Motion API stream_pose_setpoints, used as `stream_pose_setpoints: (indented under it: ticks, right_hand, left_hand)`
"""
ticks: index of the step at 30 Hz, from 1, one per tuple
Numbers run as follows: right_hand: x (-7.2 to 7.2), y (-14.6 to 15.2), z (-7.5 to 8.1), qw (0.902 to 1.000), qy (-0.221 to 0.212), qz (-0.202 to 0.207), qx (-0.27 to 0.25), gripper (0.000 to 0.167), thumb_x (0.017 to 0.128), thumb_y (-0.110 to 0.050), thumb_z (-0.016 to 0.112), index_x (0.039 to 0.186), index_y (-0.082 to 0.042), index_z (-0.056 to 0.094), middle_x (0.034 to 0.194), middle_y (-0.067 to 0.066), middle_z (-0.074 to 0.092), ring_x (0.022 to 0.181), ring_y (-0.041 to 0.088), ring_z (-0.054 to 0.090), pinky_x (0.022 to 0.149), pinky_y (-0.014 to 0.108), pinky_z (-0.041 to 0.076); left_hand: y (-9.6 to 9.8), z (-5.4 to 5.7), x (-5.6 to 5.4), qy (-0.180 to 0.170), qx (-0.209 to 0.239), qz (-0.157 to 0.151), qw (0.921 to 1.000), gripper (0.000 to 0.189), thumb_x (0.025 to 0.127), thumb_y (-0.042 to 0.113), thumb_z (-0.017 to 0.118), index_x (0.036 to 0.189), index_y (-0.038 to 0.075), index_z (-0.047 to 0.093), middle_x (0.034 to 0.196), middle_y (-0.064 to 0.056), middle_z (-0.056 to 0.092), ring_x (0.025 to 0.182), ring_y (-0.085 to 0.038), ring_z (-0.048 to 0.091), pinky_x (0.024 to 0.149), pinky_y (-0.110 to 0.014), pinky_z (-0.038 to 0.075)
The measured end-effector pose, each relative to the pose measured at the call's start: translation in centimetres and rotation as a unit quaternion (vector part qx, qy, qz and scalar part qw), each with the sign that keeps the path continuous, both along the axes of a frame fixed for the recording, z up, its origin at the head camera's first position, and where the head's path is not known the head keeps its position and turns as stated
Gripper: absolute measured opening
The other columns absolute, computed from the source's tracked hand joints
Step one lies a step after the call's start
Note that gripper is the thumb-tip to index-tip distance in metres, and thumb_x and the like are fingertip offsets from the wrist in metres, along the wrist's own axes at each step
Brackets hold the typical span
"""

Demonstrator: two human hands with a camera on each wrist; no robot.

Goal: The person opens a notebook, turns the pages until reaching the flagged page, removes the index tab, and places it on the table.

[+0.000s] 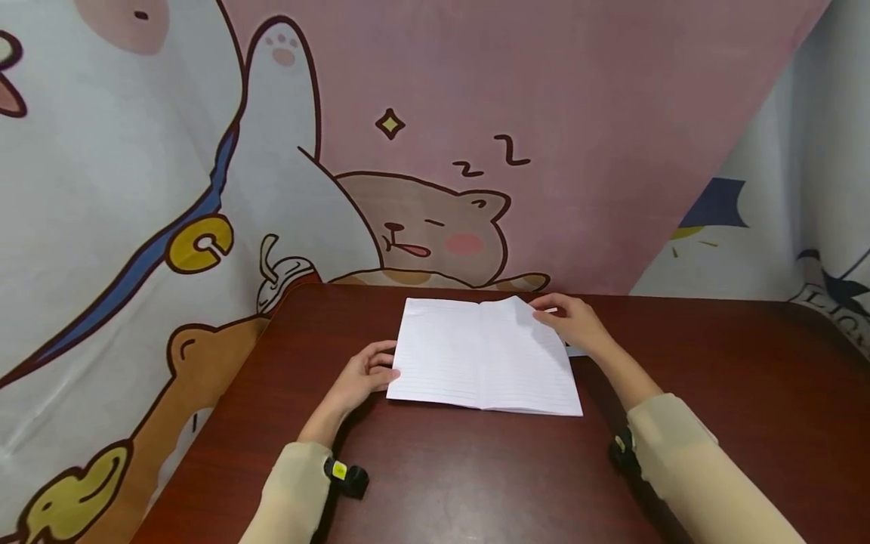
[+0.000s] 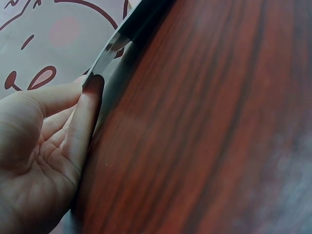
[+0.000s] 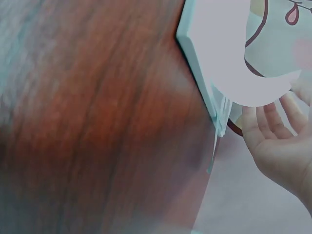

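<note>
An open notebook [image 1: 438,351] with white lined pages lies on the table, its fold running down the middle. At its left edge, my left hand [image 1: 363,374] grips the pages; in the left wrist view the thumb is on top and the fingers [image 2: 87,107] are underneath. My right hand [image 1: 574,321] pinches the far right corner of the right-hand page. That page [image 3: 219,53] curls upward toward the fingers in the right wrist view. Below it, several sheet corners [image 3: 223,114] fan out at the notebook's edge.
The dark red-brown wooden table [image 1: 516,483] reaches back to a cloth backdrop [image 1: 578,151] printed with cartoon animals. A pale strip [image 1: 578,351] juts out past the notebook's right edge, beneath my right wrist. Black wrist cameras [image 1: 353,480] are strapped over both sleeves.
</note>
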State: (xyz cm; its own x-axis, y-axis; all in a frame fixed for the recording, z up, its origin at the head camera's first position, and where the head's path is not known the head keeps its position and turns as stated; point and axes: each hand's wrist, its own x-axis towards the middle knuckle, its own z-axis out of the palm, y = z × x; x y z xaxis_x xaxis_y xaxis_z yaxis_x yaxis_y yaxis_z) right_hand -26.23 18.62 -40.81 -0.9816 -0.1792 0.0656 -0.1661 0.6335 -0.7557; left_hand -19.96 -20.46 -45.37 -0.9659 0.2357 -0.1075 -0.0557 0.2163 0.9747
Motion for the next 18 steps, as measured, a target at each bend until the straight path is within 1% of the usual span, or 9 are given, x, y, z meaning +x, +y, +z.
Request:
stream_pose_setpoints:
  ticks: [1,4,7,8,10,14,18]
  right_hand:
    - [0.07,-0.03,0.02,0.9999,0.000,0.009,-0.007,0.039,0.100,-0.030,0.061,0.128,-0.004,0.064,0.121,0.023,0.065,0.093,0.030,0.061,0.074,0.030,0.051]
    - [0.27,-0.05,0.03,0.9992,0.000,0.030,-0.027,0.038,0.102,-0.028,0.057,0.131,-0.003,0.062,0.120,0.024,0.065,0.094,0.030,0.065,0.074,0.033,0.057]
    - [0.32,0.01,-0.12,0.9976,-0.003,0.056,-0.041,0.035,0.104,-0.020,0.054,0.134,-0.002,0.059,0.123,0.027,0.064,0.098,0.032,0.068,0.075,0.036,0.060]
    - [0.32,0.00,-0.16,0.9969,-0.002,0.064,-0.045,0.034,0.103,-0.017,0.055,0.134,-0.002,0.059,0.126,0.027,0.063,0.100,0.032,0.068,0.075,0.036,0.060]
    - [0.26,-0.06,-0.26,0.9957,-0.001,0.080,-0.047,0.033,0.102,-0.015,0.056,0.132,-0.003,0.061,0.128,0.025,0.063,0.098,0.029,0.067,0.075,0.033,0.059]
    - [0.29,-0.30,-0.39,0.9928,-0.006,0.104,-0.058,0.031,0.099,-0.017,0.062,0.127,-0.003,0.064,0.131,0.023,0.062,0.094,0.021,0.063,0.074,0.027,0.057]
    - [0.26,-0.75,-0.53,0.9898,-0.012,0.118,-0.078,0.032,0.097,-0.014,0.065,0.125,0.000,0.065,0.132,0.026,0.061,0.094,0.017,0.066,0.073,0.027,0.057]
  left_hand:
    - [0.06,-0.01,0.02,0.000,0.001,0.002,1.0000,0.057,0.094,-0.001,0.064,0.146,0.001,0.042,0.126,-0.028,0.058,0.090,-0.008,0.064,0.078,-0.023,0.057]
    - [0.17,-0.04,0.08,0.003,0.001,-0.001,1.0000,0.057,0.094,0.000,0.064,0.146,0.000,0.042,0.126,-0.029,0.059,0.090,-0.008,0.065,0.077,-0.023,0.057]
    - [0.21,0.00,0.12,0.004,0.002,-0.005,1.0000,0.057,0.094,0.000,0.064,0.146,-0.001,0.041,0.126,-0.029,0.059,0.091,-0.008,0.066,0.078,-0.024,0.058]
    - [0.21,0.01,0.12,0.003,0.003,-0.005,1.0000,0.058,0.094,0.000,0.064,0.147,-0.001,0.041,0.126,-0.029,0.059,0.091,-0.008,0.066,0.078,-0.024,0.058]
    - [0.18,0.07,0.12,0.004,0.004,-0.002,1.0000,0.058,0.094,0.000,0.065,0.146,-0.001,0.041,0.126,-0.029,0.059,0.091,-0.009,0.066,0.077,-0.024,0.058]
    - [0.16,0.15,0.16,-0.001,0.002,0.004,1.0000,0.058,0.093,-0.001,0.065,0.146,0.000,0.042,0.126,-0.030,0.059,0.091,-0.010,0.066,0.077,-0.023,0.057]
    - [0.19,0.25,0.17,0.003,0.002,-0.001,1.0000,0.058,0.094,0.001,0.065,0.146,-0.001,0.041,0.126,-0.030,0.059,0.093,-0.011,0.066,0.077,-0.024,0.058]
